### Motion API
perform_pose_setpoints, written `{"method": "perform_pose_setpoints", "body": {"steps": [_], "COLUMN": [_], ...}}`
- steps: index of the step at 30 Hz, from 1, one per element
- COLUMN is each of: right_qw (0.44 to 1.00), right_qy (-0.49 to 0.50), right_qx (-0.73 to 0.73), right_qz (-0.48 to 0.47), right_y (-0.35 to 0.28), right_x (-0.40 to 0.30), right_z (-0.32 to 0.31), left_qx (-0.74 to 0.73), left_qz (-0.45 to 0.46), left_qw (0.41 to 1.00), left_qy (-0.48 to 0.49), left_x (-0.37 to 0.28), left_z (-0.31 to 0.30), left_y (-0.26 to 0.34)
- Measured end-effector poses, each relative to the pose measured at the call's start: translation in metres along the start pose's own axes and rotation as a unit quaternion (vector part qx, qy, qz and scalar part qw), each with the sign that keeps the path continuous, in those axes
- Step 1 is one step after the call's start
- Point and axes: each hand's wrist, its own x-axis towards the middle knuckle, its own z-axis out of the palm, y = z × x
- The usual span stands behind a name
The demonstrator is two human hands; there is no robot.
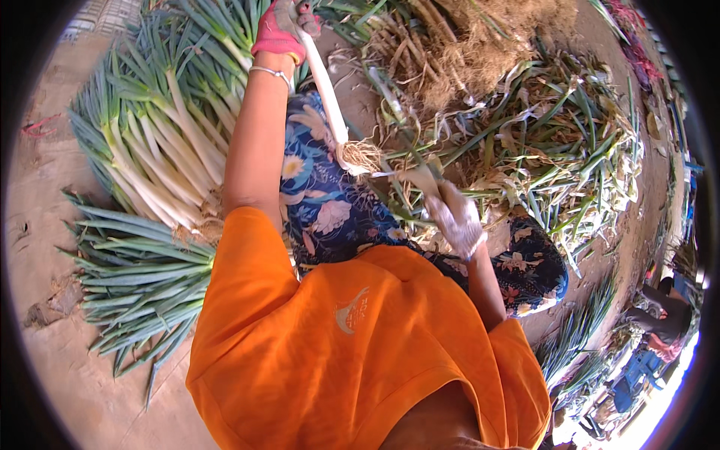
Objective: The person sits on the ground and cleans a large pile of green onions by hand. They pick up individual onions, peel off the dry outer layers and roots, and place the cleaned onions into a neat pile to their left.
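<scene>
My left hand (287,28), in a pink and grey work glove, is closed around the upper part of a long white leek or large green onion (326,84) at the top of the view. Its rooted end hangs down over my floral trousers. My right hand (454,216), in a whitish glove, is right of the roots. Strips of leaf or peel lie blurred at its fingertips; whether it grips them is unclear. Left of my left arm lies a pile of trimmed green onions (163,152) with white stalks, roots towards me.
A heap of peeled leaves and skins (562,152) lies on the right, below a bundle of unpeeled, rooty stalks (439,50). More green onion leaves (152,275) fan out at the lower left. Another person (664,315) is at the far right edge, near blue objects.
</scene>
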Motion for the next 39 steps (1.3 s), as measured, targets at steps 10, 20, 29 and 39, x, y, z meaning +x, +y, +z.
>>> {"method": "perform_pose_setpoints", "body": {"steps": [10,20,29,39], "right_qw": [0.97,0.991,0.906,0.914], "right_qy": [-0.191,-0.082,-0.237,-0.175], "right_qx": [0.145,0.007,0.318,0.097], "right_qz": [-0.047,-0.109,-0.147,-0.352], "right_y": [-0.095,0.063,-0.112,-0.064], "right_x": [0.091,0.079,0.101,0.089], "right_z": [0.053,0.053,0.06,0.06], "left_qx": [0.029,-0.037,-0.085,0.095], "left_qz": [0.224,0.287,0.344,0.334], "left_qw": [0.973,0.954,0.935,0.938], "left_qy": [0.044,-0.08,-0.019,0.009], "left_x": [-0.068,-0.169,-0.199,-0.249], "left_z": [-0.054,-0.131,-0.094,-0.071], "left_y": [0.115,0.24,0.155,0.159]}}
